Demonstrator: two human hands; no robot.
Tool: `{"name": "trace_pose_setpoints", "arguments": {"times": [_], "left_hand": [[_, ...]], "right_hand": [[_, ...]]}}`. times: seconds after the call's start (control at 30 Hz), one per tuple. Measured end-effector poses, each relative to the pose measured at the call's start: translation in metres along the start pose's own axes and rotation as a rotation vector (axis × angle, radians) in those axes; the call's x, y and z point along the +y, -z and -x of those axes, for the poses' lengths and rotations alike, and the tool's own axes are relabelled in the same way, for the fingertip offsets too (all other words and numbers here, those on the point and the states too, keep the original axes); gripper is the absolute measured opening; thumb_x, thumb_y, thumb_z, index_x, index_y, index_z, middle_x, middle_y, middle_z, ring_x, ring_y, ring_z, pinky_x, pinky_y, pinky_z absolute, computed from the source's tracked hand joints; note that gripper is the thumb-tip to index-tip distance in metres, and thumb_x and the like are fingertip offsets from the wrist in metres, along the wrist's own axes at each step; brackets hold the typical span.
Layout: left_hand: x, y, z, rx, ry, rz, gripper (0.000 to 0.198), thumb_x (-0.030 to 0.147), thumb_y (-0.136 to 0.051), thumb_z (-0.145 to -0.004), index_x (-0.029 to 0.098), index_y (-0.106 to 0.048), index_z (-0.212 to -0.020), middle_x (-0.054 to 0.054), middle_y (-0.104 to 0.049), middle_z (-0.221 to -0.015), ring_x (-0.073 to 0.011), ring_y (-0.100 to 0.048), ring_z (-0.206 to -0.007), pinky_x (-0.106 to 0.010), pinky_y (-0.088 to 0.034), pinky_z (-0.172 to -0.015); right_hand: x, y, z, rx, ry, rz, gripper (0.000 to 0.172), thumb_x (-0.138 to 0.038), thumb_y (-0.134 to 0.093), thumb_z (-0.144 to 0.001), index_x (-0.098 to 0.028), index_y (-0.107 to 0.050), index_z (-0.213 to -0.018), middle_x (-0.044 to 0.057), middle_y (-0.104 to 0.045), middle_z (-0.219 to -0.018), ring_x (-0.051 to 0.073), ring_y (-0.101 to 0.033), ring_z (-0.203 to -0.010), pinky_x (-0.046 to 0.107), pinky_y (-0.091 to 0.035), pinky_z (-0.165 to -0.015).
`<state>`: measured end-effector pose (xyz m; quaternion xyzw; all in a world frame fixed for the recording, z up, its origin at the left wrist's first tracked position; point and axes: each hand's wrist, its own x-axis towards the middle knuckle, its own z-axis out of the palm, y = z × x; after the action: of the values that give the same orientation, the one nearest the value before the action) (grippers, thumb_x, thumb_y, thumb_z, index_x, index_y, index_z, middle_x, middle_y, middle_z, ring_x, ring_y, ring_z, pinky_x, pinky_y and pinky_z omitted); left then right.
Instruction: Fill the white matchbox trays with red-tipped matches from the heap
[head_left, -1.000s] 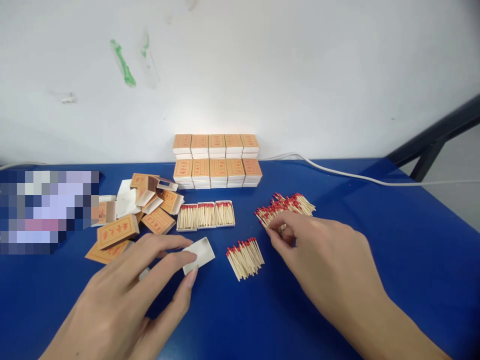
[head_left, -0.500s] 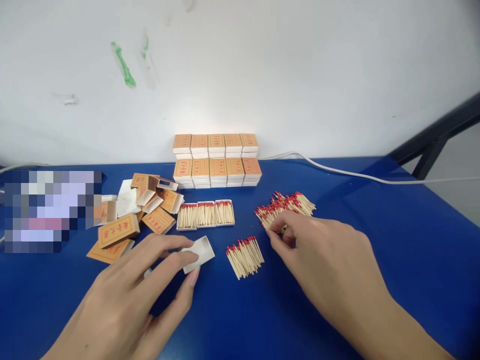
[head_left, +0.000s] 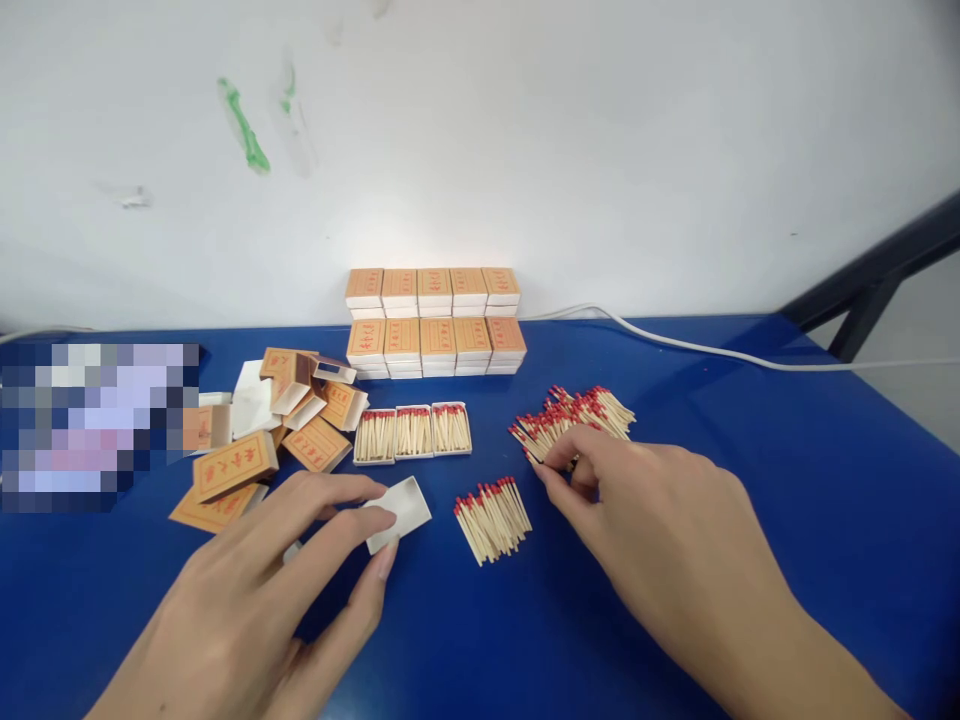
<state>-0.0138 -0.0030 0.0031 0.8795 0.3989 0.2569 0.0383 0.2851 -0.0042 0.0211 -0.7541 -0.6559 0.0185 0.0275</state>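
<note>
My left hand (head_left: 270, 570) is closed lightly on a white inner matchbox tray (head_left: 412, 511), with fingertips in it and the thumb along its near side. At the near left edge of a loose heap of red-headed matches (head_left: 574, 408), my right hand (head_left: 637, 520) pinches a match (head_left: 532, 456) between thumb and forefinger. A smaller, roughly lined-up bunch of matches (head_left: 493, 520) lies on the blue table (head_left: 465, 640) between my hands. Three white trays filled with matches (head_left: 413, 432) sit side by side beyond the tray I hold.
Orange-topped matchboxes (head_left: 420, 340) are stacked in two rows against the wall (head_left: 600, 150). Loose matchbox sleeves (head_left: 236, 466) lie jumbled at left, beside a pixelated object (head_left: 97, 420). A white cable (head_left: 697, 348) runs along the table's back edge.
The view has shifted very slightly. Both hands keep nearly the same pose, the left at the white tray and the right at the edge of the match heap.
</note>
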Motion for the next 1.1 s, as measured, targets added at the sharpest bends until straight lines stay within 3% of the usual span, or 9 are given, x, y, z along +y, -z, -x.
{"name": "trace_pose_setpoints", "arguments": {"times": [0.2, 0.57, 0.8, 0.93, 1.1], "left_hand": [[-0.002, -0.002, 0.003, 0.010, 0.026, -0.019, 0.020, 0.033, -0.063, -0.113, 0.033, -0.073, -0.131, -0.001, -0.078, -0.135, -0.0218, -0.081, -0.117, -0.037, -0.070, -0.108], [0.001, 0.000, -0.006, -0.022, 0.029, 0.015, 0.022, 0.042, -0.060, -0.116, 0.032, -0.073, -0.131, -0.002, -0.078, -0.130, -0.0202, -0.082, -0.109, -0.034, -0.071, -0.101], [0.002, -0.001, -0.010, -0.007, 0.058, 0.019, 0.027, 0.049, -0.059, -0.115, 0.034, -0.072, -0.133, -0.002, -0.079, -0.127, -0.0228, -0.083, -0.105, -0.037, -0.072, -0.098], [0.000, -0.004, -0.011, -0.033, 0.050, 0.008, 0.029, 0.052, -0.059, -0.116, 0.033, -0.071, -0.135, -0.003, -0.078, -0.131, -0.0242, -0.082, -0.110, -0.039, -0.071, -0.097], [-0.002, -0.005, -0.016, -0.053, 0.024, -0.004, 0.031, 0.053, -0.057, -0.118, 0.032, -0.068, -0.137, -0.002, -0.079, -0.125, -0.0245, -0.080, -0.113, -0.040, -0.067, -0.097]], "right_hand": [[0.001, -0.002, 0.001, 0.034, 0.004, 0.020, 0.012, -0.033, -0.077, -0.098, -0.032, -0.078, -0.086, -0.003, -0.074, -0.064, 0.029, -0.072, -0.060, 0.033, -0.023, -0.053], [0.000, 0.003, 0.001, -0.053, -0.010, 0.010, 0.015, -0.035, -0.076, -0.101, -0.032, -0.075, -0.086, -0.004, -0.075, -0.065, 0.030, -0.074, -0.064, 0.033, -0.026, -0.054], [-0.001, -0.003, 0.009, 0.152, 0.088, -0.087, 0.009, -0.034, -0.079, -0.096, -0.031, -0.075, -0.088, -0.005, -0.073, -0.062, 0.027, -0.072, -0.055, 0.033, -0.026, -0.052], [-0.009, -0.003, 0.014, 0.086, 0.113, -0.111, 0.019, -0.043, -0.081, -0.095, -0.030, -0.071, -0.086, -0.003, -0.073, -0.061, 0.028, -0.073, -0.052, 0.034, -0.029, -0.052], [-0.020, -0.002, 0.019, 0.007, 0.100, -0.091, 0.050, -0.076, -0.069, -0.098, -0.027, -0.068, -0.090, 0.003, -0.073, -0.060, 0.031, -0.075, -0.052, 0.036, -0.033, -0.051]]}}
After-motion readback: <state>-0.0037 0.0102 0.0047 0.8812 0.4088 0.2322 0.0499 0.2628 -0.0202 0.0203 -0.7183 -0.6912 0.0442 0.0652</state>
